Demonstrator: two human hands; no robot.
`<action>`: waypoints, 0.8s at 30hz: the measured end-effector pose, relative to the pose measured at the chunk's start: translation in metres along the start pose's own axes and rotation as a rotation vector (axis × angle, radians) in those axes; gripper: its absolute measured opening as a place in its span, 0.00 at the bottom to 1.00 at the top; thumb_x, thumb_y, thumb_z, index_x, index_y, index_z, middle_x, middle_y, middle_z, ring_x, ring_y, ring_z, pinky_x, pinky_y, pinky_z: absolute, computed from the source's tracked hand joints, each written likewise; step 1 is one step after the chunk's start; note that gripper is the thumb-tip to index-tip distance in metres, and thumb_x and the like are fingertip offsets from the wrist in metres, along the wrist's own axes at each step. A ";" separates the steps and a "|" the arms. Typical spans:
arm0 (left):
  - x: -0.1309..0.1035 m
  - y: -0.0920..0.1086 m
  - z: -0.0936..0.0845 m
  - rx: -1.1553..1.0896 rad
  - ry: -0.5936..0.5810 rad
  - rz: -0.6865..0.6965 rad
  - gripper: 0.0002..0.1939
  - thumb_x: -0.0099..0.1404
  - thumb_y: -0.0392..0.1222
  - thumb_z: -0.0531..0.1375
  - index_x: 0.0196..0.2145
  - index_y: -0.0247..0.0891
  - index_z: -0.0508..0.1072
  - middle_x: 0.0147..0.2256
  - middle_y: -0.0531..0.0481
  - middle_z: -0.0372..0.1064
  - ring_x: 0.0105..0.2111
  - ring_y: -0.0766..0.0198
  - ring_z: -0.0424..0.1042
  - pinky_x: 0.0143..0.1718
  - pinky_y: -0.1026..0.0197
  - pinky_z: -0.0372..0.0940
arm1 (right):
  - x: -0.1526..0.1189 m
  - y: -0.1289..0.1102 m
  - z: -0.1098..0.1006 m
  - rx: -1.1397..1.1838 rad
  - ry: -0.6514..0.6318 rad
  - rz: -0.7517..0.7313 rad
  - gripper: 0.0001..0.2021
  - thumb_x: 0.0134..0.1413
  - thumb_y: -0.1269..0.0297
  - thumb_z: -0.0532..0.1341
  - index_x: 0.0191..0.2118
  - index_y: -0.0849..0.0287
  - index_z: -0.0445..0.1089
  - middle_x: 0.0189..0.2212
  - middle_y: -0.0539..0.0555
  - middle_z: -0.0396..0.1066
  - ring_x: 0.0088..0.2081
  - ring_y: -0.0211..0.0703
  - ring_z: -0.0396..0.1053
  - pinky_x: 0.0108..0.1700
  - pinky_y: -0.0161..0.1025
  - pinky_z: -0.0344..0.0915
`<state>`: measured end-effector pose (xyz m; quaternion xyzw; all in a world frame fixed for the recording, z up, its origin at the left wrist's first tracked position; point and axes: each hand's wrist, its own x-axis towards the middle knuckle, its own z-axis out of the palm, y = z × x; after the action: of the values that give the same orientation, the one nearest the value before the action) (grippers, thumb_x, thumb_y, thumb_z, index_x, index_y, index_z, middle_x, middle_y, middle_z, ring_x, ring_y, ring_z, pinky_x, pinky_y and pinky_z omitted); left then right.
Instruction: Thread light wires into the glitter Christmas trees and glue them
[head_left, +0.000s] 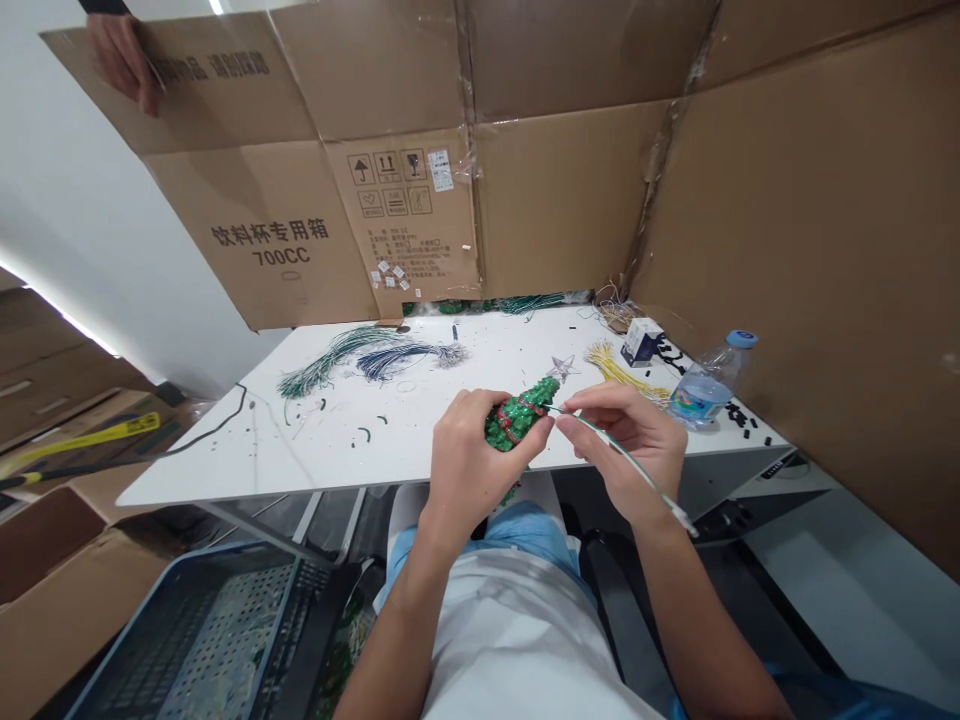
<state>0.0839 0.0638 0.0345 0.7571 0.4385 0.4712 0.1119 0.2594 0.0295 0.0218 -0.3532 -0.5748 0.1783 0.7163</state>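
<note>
In my left hand point(474, 452) is a small green tree ornament point(517, 415) with red trim, its tip tilted up to the right. My right hand point(630, 440) pinches a thin green-and-white wire point(637, 466) close beside the ornament's right side. One end of the wire reaches the ornament; the other trails down over my right wrist. Just beyond the ornament's tip lies a clear star point(562, 368) on the white table point(390, 445).
Green wires point(330, 360), blue wires point(405, 356) and yellow wires point(622, 372) lie on the table. A water bottle point(709, 385) and small box point(642, 342) stand right. Cardboard point(562, 200) rises behind; another person's hand point(124, 60) holds its upper left. A blue basket point(180, 640) sits lower left.
</note>
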 end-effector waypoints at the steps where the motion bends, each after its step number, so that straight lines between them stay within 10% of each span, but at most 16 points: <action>1: 0.000 0.001 0.000 -0.002 0.000 0.003 0.13 0.68 0.53 0.72 0.41 0.43 0.78 0.40 0.48 0.80 0.42 0.54 0.78 0.45 0.53 0.69 | -0.001 0.000 0.000 -0.003 0.023 -0.019 0.05 0.62 0.69 0.76 0.40 0.51 0.84 0.36 0.51 0.81 0.30 0.38 0.73 0.25 0.34 0.69; 24: 0.000 0.002 -0.001 -0.025 -0.024 0.007 0.12 0.68 0.51 0.72 0.42 0.43 0.78 0.40 0.49 0.80 0.42 0.55 0.78 0.45 0.53 0.69 | 0.000 -0.004 -0.001 0.115 -0.056 -0.005 0.06 0.62 0.69 0.76 0.42 0.51 0.85 0.33 0.50 0.79 0.23 0.35 0.71 0.20 0.34 0.65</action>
<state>0.0842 0.0626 0.0366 0.7627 0.4287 0.4680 0.1246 0.2594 0.0269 0.0245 -0.3048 -0.5843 0.2190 0.7195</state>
